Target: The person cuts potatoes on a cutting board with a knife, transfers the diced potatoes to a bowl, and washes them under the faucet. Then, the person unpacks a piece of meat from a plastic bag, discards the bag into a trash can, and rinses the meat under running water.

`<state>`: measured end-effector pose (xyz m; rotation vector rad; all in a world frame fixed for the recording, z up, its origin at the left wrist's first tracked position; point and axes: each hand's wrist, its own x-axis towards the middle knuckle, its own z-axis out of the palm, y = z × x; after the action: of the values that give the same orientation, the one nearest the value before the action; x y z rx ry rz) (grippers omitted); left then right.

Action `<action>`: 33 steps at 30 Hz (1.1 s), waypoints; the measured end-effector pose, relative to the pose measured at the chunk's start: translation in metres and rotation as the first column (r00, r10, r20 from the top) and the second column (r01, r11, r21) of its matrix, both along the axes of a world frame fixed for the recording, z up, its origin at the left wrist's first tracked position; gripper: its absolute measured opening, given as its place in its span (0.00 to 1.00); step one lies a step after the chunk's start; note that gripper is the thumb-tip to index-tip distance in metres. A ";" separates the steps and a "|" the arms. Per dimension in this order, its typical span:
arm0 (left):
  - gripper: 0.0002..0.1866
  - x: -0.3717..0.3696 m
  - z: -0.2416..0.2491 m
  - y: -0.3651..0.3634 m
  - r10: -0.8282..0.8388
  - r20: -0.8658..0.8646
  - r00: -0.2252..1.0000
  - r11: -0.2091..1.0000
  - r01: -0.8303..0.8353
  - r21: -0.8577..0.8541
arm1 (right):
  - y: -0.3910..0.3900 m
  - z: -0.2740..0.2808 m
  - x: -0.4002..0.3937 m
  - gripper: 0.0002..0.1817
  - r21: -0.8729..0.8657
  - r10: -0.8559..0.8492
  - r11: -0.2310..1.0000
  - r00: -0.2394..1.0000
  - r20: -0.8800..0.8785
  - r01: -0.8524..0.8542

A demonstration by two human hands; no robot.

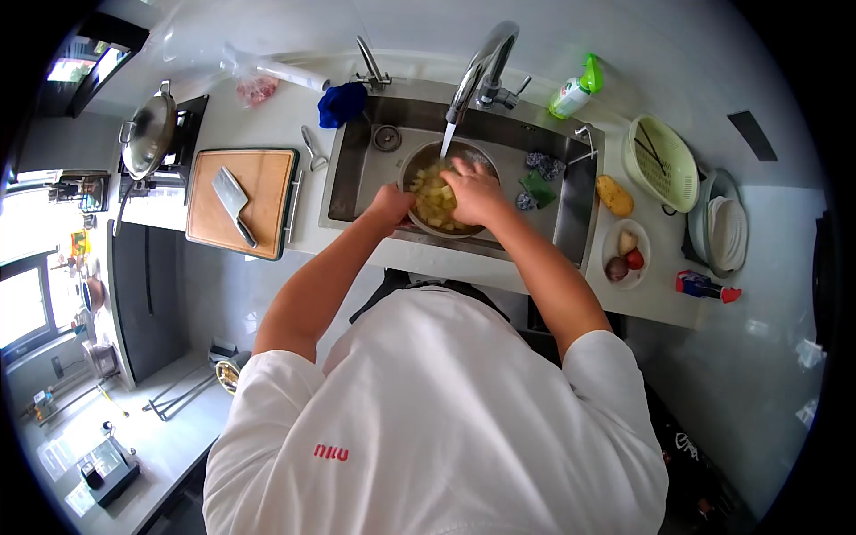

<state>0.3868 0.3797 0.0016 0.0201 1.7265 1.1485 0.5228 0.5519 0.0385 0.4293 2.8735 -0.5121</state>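
A metal bowl (455, 234) holding pale yellow potato chunks (432, 198) and water sits in the sink (575, 205). Water from the tall faucet (486, 67) runs down into it. My left hand (391, 208) is closed on the bowl's left rim, its fingertips partly hidden. Over the right side of the bowl, my right hand (477, 191) reaches in with fingers spread, touching the chunks. To the right inside the sink lie a green cloth or sponge (539, 189) and some crumpled scrubbers (544, 165).
Left of the sink, a cleaver (234, 203) rests on a cutting board (201, 214), near a peeler (314, 152) and blue cloth (342, 105). On the right are a soap bottle (575, 89), potato (614, 194), green colander (682, 183) and small plate of vegetables (627, 283).
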 end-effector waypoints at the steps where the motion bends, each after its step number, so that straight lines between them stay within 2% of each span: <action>1: 0.15 -0.001 -0.003 0.000 -0.005 0.011 1.000 1.000 0.005 0.012 | -0.004 0.003 -0.001 0.41 -0.022 -0.061 0.998 0.992 0.113 0.064; 3: 0.15 -0.001 -0.010 0.003 0.020 -0.015 1.000 0.999 -0.021 -0.028 | -0.015 0.008 -0.006 0.52 -0.042 -0.180 0.978 0.925 0.334 0.205; 4: 0.14 0.000 -0.008 0.006 0.033 -0.030 0.999 0.998 -0.034 -0.046 | -0.015 -0.008 -0.007 0.49 -0.061 -0.155 0.981 0.934 0.322 0.184; 7: 0.14 0.006 0.002 0.005 -0.023 -0.044 0.999 1.000 0.023 -0.009 | -0.018 -0.044 -0.011 0.43 -0.148 -0.228 0.948 0.924 0.307 0.283; 8: 0.14 0.005 0.003 0.005 -0.004 -0.062 0.998 1.000 0.002 -0.028 | -0.013 -0.054 -0.009 0.39 -0.272 -0.257 0.912 0.945 0.204 0.307; 11: 0.16 0.007 0.001 0.002 0.031 -0.070 0.997 0.998 -0.035 -0.056 | 0.004 -0.042 -0.002 0.31 -0.435 -0.234 0.890 0.955 -0.182 0.135; 12: 0.17 0.005 0.003 0.001 0.021 -0.048 0.999 0.999 -0.023 -0.048 | 0.006 -0.044 -0.004 0.34 -0.422 -0.230 0.901 0.935 -0.270 0.099; 15: 0.18 0.007 0.002 0.002 0.005 -0.011 1.000 1.000 -0.005 -0.014 | -0.026 -0.005 -0.011 0.37 -0.093 -0.228 0.971 0.969 -0.092 0.219; 16: 0.19 0.009 0.001 0.003 0.005 -0.005 1.000 1.000 -0.005 -0.001 | -0.029 -0.013 -0.014 0.36 0.001 -0.124 0.992 0.992 0.032 0.124; 20: 0.17 0.010 0.000 0.002 -0.028 -0.042 0.999 0.999 0.028 0.016 | -0.005 -0.058 -0.020 0.35 -0.202 0.144 0.973 0.978 0.154 -0.112; 23: 0.17 0.006 -0.005 0.000 -0.060 -0.043 0.997 0.998 0.059 -0.013 | 0.004 -0.010 0.002 0.38 -0.036 0.136 0.990 0.987 -0.090 -0.139; 24: 0.17 0.005 -0.008 0.000 -0.041 -0.023 0.999 0.999 0.041 -0.013 | 0.002 -0.004 0.007 0.41 0.023 0.065 0.998 0.995 -0.074 -0.063; 26: 0.17 0.006 -0.011 0.000 0.002 0.001 1.000 1.000 -0.002 -0.002 | -0.015 -0.021 0.000 0.42 -0.073 -0.157 0.983 0.977 0.141 0.168; 27: 0.16 0.008 -0.009 0.004 0.020 0.003 1.000 1.000 -0.020 0.015 | -0.021 -0.027 -0.005 0.43 -0.098 -0.267 0.949 0.931 0.248 0.299; 28: 0.16 0.010 -0.006 0.006 0.043 0.007 0.999 0.999 -0.043 0.029 | -0.025 -0.028 -0.009 0.39 -0.153 -0.318 0.918 0.909 0.268 0.366; 31: 0.15 0.014 0.008 0.006 0.085 -0.045 0.995 0.996 -0.087 -0.023 | -0.006 -0.059 -0.015 0.36 -0.380 -0.211 0.895 0.972 0.102 0.234; 32: 0.15 0.011 0.008 0.006 0.082 -0.035 0.996 0.996 -0.082 -0.017 | 0.004 -0.063 -0.012 0.33 -0.531 -0.210 0.829 0.978 -0.005 0.175; 33: 0.15 0.008 0.007 0.003 0.080 -0.022 0.997 0.997 -0.080 -0.014 | 0.005 -0.052 -0.013 0.33 -0.479 -0.249 0.856 0.967 -0.055 0.193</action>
<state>0.3951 0.3829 0.0083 -0.0464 1.7683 1.1972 0.5099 0.5568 -0.0130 0.6623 2.6758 -1.2791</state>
